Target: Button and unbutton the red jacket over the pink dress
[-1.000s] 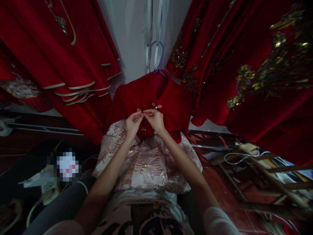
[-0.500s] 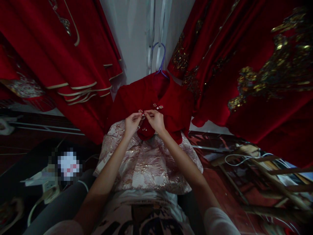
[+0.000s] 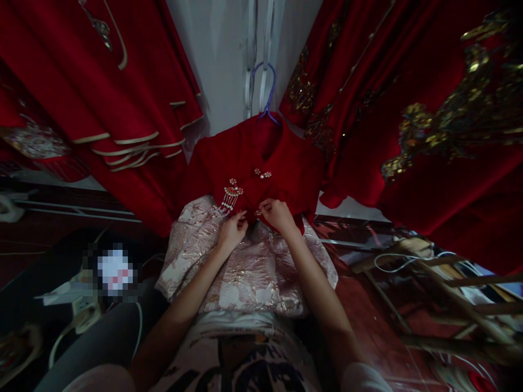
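Note:
A red top (image 3: 220,158) hangs on a purple hanger (image 3: 272,90), its front towards me, above a pale brocade skirt (image 3: 249,272) with a shiny pattern. My left hand (image 3: 232,231) is closed at the top's lower front edge, fingers pinched on the cloth. My right hand (image 3: 278,214) pinches the front flap, right beside a small beaded fastener (image 3: 257,213). To the upper left of my left hand lies a beaded ornament with hanging tassels (image 3: 232,197), untouched. Another beaded fastener (image 3: 262,173) sits higher, near the neckline.
Red garments with pale trim (image 3: 134,109) hang on the left, and red garments with gold sequins (image 3: 433,125) on the right. A wooden rack (image 3: 461,305) with a white cable stands at lower right. A power strip (image 3: 86,316) is at lower left.
Both hands have left the tasselled ornament, which now hangs free. They have moved down and to the right, to the lower fastener at the top's front edge.

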Tool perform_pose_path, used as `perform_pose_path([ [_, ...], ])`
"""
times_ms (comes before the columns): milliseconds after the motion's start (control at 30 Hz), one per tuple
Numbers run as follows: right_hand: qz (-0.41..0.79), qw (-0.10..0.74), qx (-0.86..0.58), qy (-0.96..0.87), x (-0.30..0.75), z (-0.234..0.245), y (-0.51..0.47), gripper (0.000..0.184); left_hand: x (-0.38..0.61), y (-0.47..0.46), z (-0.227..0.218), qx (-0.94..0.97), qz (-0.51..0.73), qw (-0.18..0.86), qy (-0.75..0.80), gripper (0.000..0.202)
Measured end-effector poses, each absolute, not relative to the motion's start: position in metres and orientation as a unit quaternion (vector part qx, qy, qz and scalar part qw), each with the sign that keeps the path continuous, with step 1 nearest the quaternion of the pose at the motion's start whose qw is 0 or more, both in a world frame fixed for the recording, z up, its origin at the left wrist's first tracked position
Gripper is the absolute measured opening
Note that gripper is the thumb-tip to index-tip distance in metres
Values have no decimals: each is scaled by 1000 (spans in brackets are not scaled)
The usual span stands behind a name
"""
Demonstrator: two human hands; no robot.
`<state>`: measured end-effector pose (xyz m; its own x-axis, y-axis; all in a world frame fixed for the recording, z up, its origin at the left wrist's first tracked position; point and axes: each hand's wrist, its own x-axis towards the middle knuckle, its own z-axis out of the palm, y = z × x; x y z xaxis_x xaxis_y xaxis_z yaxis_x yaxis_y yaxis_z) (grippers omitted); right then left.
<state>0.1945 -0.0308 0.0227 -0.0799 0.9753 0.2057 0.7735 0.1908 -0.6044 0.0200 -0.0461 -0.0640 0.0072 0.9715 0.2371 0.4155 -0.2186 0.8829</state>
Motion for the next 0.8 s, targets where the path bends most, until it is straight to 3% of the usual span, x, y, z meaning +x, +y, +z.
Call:
perform_pose_path([
  [167,160,177,-666,-707,191,22,-36,25,21,-51,-61,705,369,219,566,49],
  [400,159,90,-691,-699,181,23,-41,41,19,-58,-51,744,314,109,580,48],
  [533,178,99,-676,-708,179,15,-38,49,18,-55,-53,753,309,102,573,48],
  [800,184,168,-668,-701,176,-8,-30,29,12,-51,-54,761,311,85,562,32],
])
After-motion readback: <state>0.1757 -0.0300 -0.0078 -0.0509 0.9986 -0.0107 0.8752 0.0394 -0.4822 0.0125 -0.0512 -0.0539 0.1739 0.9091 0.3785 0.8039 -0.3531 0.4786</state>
